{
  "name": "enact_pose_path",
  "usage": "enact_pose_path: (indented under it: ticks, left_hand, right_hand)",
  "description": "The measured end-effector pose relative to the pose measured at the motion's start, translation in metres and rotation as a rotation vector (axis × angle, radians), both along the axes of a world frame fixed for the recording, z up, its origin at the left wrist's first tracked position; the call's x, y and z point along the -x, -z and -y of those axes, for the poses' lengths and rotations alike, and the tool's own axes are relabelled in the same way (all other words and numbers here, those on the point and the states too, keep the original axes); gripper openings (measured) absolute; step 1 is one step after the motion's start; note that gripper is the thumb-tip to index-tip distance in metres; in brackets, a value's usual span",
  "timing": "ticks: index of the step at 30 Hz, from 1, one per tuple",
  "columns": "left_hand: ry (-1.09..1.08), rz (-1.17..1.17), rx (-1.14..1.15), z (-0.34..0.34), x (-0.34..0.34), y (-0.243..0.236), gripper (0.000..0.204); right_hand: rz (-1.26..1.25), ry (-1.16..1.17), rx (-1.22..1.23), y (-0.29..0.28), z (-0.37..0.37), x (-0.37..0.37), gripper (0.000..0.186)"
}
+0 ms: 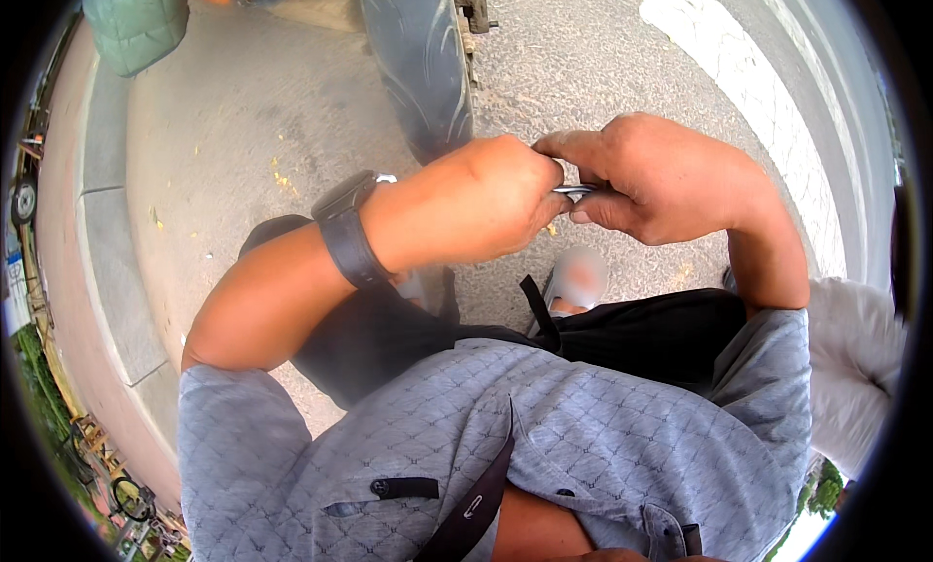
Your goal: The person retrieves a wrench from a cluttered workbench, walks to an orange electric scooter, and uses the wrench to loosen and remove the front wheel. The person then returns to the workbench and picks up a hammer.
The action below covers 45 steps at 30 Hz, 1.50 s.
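Observation:
My left hand (481,198), with a dark watch (348,234) on its wrist, is closed in front of my body. A thin, shiny metal piece (575,189) shows between its fingertips and those of my right hand (671,178). Thumb and forefinger of the right hand are pinched around the other end of this piece. The two hands almost touch. Most of the piece is covered by fingers, so its kind cannot be made out.
Beyond my hands stands a dark, curved, scuffed panel (413,62), like a mudguard, beside a rusty metal part (473,3). A green quilted cover (138,23) hangs at the upper left. A kerb (107,251) runs along the left, white road markings (724,67) along the right. Grey fabric (855,368) lies near my right elbow.

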<state>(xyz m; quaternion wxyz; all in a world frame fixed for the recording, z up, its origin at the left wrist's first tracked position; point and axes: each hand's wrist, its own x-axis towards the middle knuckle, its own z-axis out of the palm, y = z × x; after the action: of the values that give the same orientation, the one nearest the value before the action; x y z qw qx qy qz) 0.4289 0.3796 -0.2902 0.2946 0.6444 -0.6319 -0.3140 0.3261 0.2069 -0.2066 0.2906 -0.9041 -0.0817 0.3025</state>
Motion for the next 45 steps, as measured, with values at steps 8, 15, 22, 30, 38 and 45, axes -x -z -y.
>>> enact_pose_path:
  ticks: [8,15,22,30,38,45]
  left_hand:
    - [-0.164,0.317,0.246,-0.004,-0.025,-0.026,0.024]
    - [-0.763,0.788,0.703,-0.009,-0.070,-0.023,0.052]
    - [-0.831,-0.103,0.449,0.000,-0.079,0.009,0.076]
    - [-0.774,-0.258,0.467,0.006,-0.069,0.007,0.076]
    - [-0.768,-0.409,0.447,0.009,-0.067,0.007,0.067]
    - [-0.791,-0.416,0.431,0.012,-0.064,0.005,0.068]
  right_hand:
    - [-0.012,0.346,-0.312,0.045,0.033,0.021,0.036]
    - [-0.055,0.731,-0.340,0.071,0.132,0.036,0.034]
    - [0.291,1.315,-0.957,0.153,0.099,0.009,0.027]
    - [0.036,1.677,-1.232,0.232,-0.015,-0.025,0.027]
    - [0.307,1.824,-1.293,0.229,-0.013,-0.047,0.032]
    - [0.304,1.741,-1.327,0.232,-0.009,-0.047,0.030]
